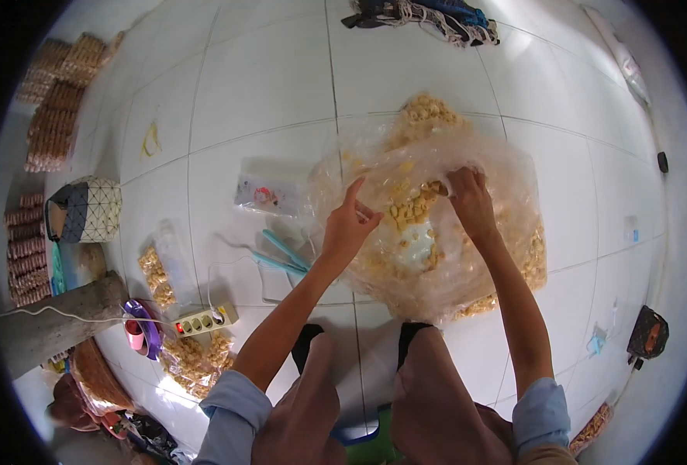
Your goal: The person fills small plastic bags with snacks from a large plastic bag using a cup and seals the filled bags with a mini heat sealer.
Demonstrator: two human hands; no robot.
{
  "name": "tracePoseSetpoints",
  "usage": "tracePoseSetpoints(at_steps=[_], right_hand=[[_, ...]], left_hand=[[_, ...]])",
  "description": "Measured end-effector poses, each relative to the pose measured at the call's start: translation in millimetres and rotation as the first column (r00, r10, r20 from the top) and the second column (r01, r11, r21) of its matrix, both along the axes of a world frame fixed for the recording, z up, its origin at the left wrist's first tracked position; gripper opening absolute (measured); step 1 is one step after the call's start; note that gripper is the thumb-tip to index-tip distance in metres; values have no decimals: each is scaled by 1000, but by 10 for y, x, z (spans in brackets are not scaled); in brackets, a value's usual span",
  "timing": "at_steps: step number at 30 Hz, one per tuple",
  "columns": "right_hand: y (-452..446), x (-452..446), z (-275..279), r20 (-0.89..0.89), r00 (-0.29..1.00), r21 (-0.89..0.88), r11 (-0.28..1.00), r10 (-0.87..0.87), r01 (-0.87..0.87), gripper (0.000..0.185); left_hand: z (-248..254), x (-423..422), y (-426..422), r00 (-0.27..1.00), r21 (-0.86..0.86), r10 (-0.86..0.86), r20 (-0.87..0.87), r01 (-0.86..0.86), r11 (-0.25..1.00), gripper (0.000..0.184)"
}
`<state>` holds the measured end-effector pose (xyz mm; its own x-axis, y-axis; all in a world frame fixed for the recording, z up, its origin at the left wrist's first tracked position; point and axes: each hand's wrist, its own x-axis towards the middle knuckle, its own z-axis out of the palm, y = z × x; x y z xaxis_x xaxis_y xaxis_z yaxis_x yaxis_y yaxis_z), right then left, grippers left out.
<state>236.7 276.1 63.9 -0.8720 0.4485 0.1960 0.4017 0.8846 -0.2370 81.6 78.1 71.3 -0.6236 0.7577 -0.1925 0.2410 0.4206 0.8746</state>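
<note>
A large clear plastic bag (506,167) of small yellow snack pieces (409,211) lies on the floor before me, its mouth spread wide. My left hand (350,226) rests at the bag's left rim, index finger stretched up and apart from the rest. Curled fingers of my right hand (471,200) close on the crumpled plastic at the right side of the opening; their tips are partly hidden. Left of the bag lie a turquoise hand-held sealer (285,254) with two arms and a flat printed plastic packet (266,194).
A power strip (204,321) with a cable sits at left, near filled snack bags (192,358) and a smaller snack packet (157,277). Stacked packs (53,124) line the left wall beside a patterned bag (91,209). A brown pouch (648,333) lies at right.
</note>
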Motion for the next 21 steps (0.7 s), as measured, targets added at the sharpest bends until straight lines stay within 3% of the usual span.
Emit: tracePoseSetpoints(at_steps=[7, 10, 12, 13, 15, 17, 19, 20, 21], right_hand=[[-333, -3, 72, -81, 997, -10, 1000, 14, -15, 51], [-409, 159, 104, -32, 992, -128, 984, 119, -122, 56], [-341, 254, 97, -24, 1000, 33, 999, -7, 7, 65], [-314, 278, 139, -25, 1000, 33, 999, -4, 5, 65], [-253, 328, 274, 50, 977, -14, 978, -207, 208, 68], [-279, 329, 216, 62, 973, -83, 970, -223, 227, 67], [-376, 333, 45, 36, 998, -76, 995, -56, 58, 66], [-439, 332, -22, 34, 999, -159, 987, 26, -20, 64], [-547, 291, 7, 34, 999, -160, 987, 27, -22, 64]], left_hand=[[106, 65, -97, 999, -9, -10, 50, 11, 1000, 75], [123, 56, -134, 998, -28, -28, 53, 29, 999, 75], [135, 20, -160, 998, -37, -36, 46, 38, 999, 75], [147, 0, -173, 996, -53, -76, 50, 79, 995, 75], [159, -20, -190, 992, -63, -117, 55, 120, 991, 76], [156, -32, -202, 985, -92, -164, 49, 168, 982, 78], [162, -38, -203, 984, -95, -168, 55, 173, 980, 78], [163, -39, -208, 983, -101, -175, 60, 180, 978, 79], [159, -40, -213, 983, -103, -173, 61, 179, 978, 79]])
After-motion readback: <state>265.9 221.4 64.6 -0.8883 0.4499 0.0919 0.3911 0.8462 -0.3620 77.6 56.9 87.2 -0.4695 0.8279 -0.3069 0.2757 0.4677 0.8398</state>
